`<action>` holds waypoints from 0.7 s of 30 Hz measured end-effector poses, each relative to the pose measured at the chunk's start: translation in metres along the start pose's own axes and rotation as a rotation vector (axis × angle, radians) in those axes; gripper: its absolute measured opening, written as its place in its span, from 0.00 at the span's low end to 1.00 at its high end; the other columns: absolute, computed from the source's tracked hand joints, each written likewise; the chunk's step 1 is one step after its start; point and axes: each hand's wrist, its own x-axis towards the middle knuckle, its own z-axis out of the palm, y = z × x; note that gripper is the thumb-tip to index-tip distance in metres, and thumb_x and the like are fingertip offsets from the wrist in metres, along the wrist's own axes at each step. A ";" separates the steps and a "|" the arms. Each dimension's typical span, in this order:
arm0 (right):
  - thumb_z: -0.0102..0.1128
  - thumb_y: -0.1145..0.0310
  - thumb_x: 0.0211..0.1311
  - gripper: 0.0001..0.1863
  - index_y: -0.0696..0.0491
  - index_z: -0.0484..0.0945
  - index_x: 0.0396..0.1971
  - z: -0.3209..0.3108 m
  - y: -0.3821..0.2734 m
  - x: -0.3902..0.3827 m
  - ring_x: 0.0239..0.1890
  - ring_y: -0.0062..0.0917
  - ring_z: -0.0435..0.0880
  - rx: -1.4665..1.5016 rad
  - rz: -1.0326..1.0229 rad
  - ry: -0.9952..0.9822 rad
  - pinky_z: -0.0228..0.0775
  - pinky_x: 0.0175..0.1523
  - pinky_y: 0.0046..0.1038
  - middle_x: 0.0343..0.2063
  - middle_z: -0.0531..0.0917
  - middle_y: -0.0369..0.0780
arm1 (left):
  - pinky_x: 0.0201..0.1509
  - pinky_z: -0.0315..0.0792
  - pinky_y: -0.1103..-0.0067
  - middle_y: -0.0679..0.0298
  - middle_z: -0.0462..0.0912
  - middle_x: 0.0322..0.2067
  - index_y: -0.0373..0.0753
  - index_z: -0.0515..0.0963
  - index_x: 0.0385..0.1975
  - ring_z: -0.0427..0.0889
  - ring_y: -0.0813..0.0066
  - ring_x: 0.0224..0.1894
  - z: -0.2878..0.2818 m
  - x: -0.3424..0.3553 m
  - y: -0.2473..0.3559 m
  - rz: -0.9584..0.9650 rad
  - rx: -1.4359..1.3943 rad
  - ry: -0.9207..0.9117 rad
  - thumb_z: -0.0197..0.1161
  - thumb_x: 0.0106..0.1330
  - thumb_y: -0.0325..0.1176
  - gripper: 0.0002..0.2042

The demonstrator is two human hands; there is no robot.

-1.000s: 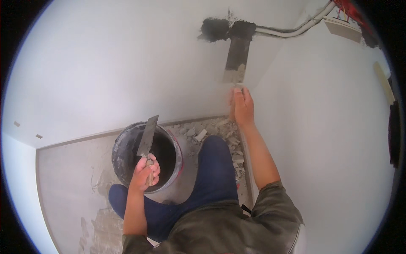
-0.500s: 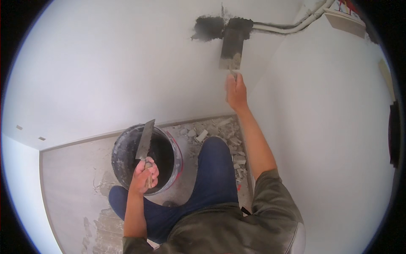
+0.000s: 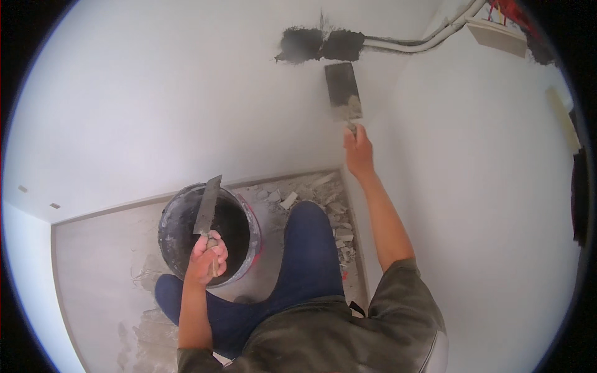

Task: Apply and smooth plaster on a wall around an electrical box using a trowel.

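Note:
My right hand (image 3: 359,151) is closed round the handle of a putty knife (image 3: 342,86). Dark material coats most of its wide blade, which sits just below a dark filled patch (image 3: 344,45) on the wall. Left of it is a second dark patch (image 3: 301,45), with a thin pale line between the two. My left hand (image 3: 208,257) grips the wooden handle of a second putty knife (image 3: 208,207), its long blade slanting up over a bucket (image 3: 171,225). Dark contents lie inside the bucket, partly hidden by my hand and the blade.
Pale conduits (image 3: 429,43) run along the wall from the patches to the upper right, near a pale board (image 3: 495,38) and red wires. Broken rubble (image 3: 339,233) lies along the wall's foot, right of my knee (image 3: 309,225). Dried smears (image 3: 158,336) mark the floor.
My right hand has drawn its putty knife down and slightly right, off the right dark patch, whose surface now shows fully. The left hand holds its putty knife over the bucket as before.

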 end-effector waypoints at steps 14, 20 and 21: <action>0.59 0.70 0.55 0.04 0.51 0.80 0.30 -0.106 -0.272 0.096 0.35 0.30 0.84 -1.717 -0.875 -0.109 0.72 0.38 0.35 0.26 0.82 0.40 | 0.17 0.68 0.83 0.64 0.70 0.31 0.38 0.64 0.49 0.70 0.78 0.28 -0.003 -0.006 0.005 -0.003 -0.027 -0.103 0.57 0.62 0.24 0.16; 0.62 0.64 0.57 0.09 0.54 0.83 0.25 -0.084 -0.305 0.116 0.33 0.28 0.83 -2.004 -0.639 -0.234 0.69 0.44 0.31 0.27 0.85 0.40 | 0.18 0.69 0.83 0.63 0.69 0.31 0.38 0.64 0.49 0.70 0.78 0.28 0.000 0.001 0.005 0.003 -0.020 -0.140 0.59 0.63 0.27 0.17; 0.62 0.64 0.57 0.09 0.54 0.83 0.25 -0.103 -0.301 0.124 0.33 0.28 0.83 -1.612 -0.975 -0.278 0.69 0.45 0.31 0.26 0.85 0.39 | 0.18 0.69 0.83 0.63 0.69 0.31 0.38 0.64 0.49 0.70 0.78 0.28 0.000 0.001 0.005 0.003 -0.021 -0.142 0.59 0.63 0.27 0.17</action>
